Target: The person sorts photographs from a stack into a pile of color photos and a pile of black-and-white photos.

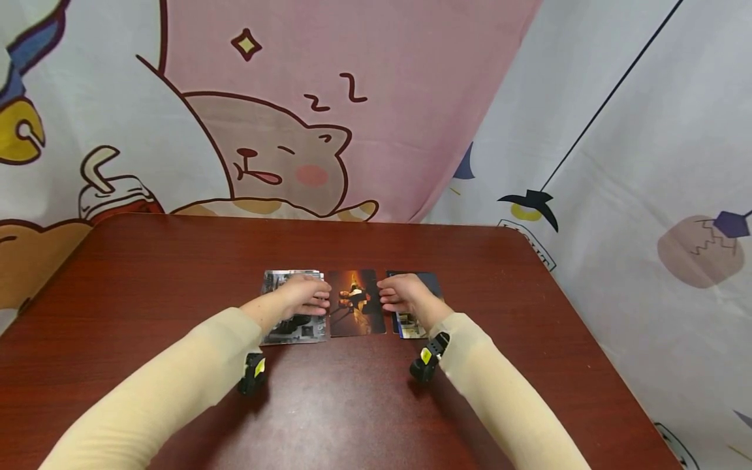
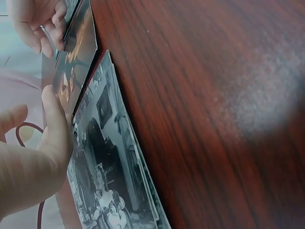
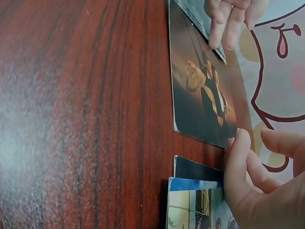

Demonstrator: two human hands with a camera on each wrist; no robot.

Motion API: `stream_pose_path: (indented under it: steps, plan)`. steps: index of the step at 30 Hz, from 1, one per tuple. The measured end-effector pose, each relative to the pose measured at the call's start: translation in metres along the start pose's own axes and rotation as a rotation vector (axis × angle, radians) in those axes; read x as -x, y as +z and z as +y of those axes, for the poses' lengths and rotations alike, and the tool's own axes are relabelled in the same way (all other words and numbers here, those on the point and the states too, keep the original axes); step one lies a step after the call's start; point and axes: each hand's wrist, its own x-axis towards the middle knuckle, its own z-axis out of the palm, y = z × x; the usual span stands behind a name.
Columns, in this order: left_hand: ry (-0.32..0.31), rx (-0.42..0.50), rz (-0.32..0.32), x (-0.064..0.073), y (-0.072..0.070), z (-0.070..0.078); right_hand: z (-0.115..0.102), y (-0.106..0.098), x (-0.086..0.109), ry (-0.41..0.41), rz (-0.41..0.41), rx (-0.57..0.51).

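Note:
Three groups of photo cards lie side by side on the table. On the left is a small stack topped by a black-and-white photo (image 2: 112, 162). A dark card with an orange-lit picture of people (image 1: 356, 313) lies in the middle. To the right, overlapping cards (image 1: 412, 328) include one with a blue and yellowish picture. My left hand (image 1: 302, 295) is over the left stack, fingers relaxed, fingertips by the middle card's left edge. Opposite it, my right hand (image 1: 408, 295) is over the right cards, its fingertips beside the middle card's right edge. Neither hand grips a card.
The reddish-brown wooden table (image 1: 329, 411) extends around the cards on all sides. Behind it hangs a cloth (image 1: 411, 98) printed with cartoon animals. Black wrist devices (image 1: 252, 373) are strapped at both cream sleeves.

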Motion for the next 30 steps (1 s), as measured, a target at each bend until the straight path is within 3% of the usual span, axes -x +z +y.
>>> stream_pose_path:
  steps: [9,12,16,18,19,22,23,25,28,30]
  plan:
    - [-0.016,0.091,0.019,0.000,0.004,0.001,0.001,-0.001,-0.002,0.045,-0.015,-0.117]
    - [-0.008,0.084,0.026,-0.002,0.009,0.000,0.001,-0.001,-0.003,0.050,-0.026,-0.137]
    - [0.051,0.085,-0.010,-0.017,0.010,-0.010,0.000,0.000,-0.002,0.051,-0.032,-0.145]
    - [0.103,0.129,-0.042,-0.047,-0.001,-0.029,-0.001,-0.001,-0.001,0.055,-0.037,-0.142]
    - [0.107,0.130,-0.046,-0.054,-0.005,-0.033,-0.001,-0.002,-0.001,0.056,-0.040,-0.142]
    - [0.096,0.081,-0.015,-0.061,-0.010,-0.034,-0.003,-0.003,0.001,0.051,-0.049,-0.113]
    - [0.079,0.056,0.005,-0.061,-0.011,-0.032,-0.003,-0.003,0.001,0.043,-0.056,-0.095]
    - [0.034,-0.010,0.048,-0.034,-0.002,-0.013,-0.004,-0.003,0.003,0.028,-0.061,-0.062]
    - [0.038,-0.028,0.062,-0.010,0.002,0.001,-0.005,-0.001,0.004,0.007,-0.053,-0.025]
    - [0.040,-0.023,0.059,-0.002,0.003,0.005,-0.006,0.000,0.004,0.001,-0.042,-0.024]
